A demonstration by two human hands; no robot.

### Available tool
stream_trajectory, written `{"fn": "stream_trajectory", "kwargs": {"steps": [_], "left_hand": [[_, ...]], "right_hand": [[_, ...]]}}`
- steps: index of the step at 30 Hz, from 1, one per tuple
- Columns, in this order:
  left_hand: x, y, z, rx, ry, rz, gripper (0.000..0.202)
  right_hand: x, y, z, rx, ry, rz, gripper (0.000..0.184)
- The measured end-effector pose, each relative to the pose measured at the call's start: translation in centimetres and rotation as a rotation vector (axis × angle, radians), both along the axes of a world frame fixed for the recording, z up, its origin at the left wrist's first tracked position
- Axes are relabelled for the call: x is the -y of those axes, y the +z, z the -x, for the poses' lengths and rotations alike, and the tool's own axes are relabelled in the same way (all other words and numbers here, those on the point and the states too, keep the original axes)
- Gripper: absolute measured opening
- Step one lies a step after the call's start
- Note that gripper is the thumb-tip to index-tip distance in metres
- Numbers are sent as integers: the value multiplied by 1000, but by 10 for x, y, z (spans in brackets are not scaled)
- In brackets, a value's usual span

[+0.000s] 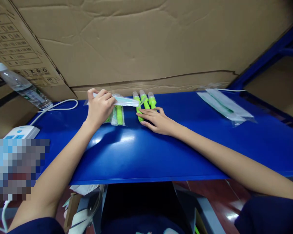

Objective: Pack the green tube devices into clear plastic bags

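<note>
My left hand (101, 105) pinches a flat, pale blue-and-white packet (127, 101) in clear plastic, raised above the blue table. Below it lie bright green tubes in clear bags (119, 115), partly hidden by the hand and the packet. To the right, three bright green tubes with clear caps lie side by side: a left one (136, 97), a middle one (144, 98) and a right one (151, 100). My right hand (158, 121) rests with outstretched fingers against their lower ends, touching the left tube; whether it grips any is not visible.
Wrapped pale packets (224, 105) lie at the table's right. A tilted water bottle (21, 86), a white cable (63, 109) and a power strip (26, 132) are at the left. A cardboard wall (146, 42) stands behind the blue table (146, 156).
</note>
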State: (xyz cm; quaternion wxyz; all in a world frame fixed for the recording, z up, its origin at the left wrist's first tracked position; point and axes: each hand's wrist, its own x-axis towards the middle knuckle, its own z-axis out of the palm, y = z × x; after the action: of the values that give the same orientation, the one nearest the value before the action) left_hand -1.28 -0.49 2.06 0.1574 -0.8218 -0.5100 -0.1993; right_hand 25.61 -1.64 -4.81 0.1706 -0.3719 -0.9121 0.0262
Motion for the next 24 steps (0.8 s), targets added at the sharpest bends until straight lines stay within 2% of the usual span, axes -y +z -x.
{"fn": "stream_trajectory", "kwargs": {"steps": [5, 7, 10, 12, 14, 17, 22, 24], "left_hand": [[-11, -13, 6, -62, 57, 111, 31], [-12, -15, 6, -74, 85, 133, 36], [-11, -17, 4, -69, 80, 135, 47], [-11, -19, 3, -61, 47, 138, 49], [-12, -21, 3, -62, 23, 153, 48], [-13, -23, 4, -79, 37, 197, 46], [-15, -25, 7, -63, 66, 211, 55], [-16, -26, 7, -51, 67, 218, 63]], "right_hand": [[5, 6, 2, -91, 72, -45, 36], [5, 7, 2, -135, 125, -54, 34], [2, 6, 2, -129, 127, -124, 37], [0, 3, 1, -57, 96, -171, 46], [0, 0, 1, 30, 89, -158, 53], [2, -1, 2, 82, 114, -114, 50], [10, 2, 7, -76, 233, -85, 45], [10, 2, 8, -111, 236, -98, 46]]}}
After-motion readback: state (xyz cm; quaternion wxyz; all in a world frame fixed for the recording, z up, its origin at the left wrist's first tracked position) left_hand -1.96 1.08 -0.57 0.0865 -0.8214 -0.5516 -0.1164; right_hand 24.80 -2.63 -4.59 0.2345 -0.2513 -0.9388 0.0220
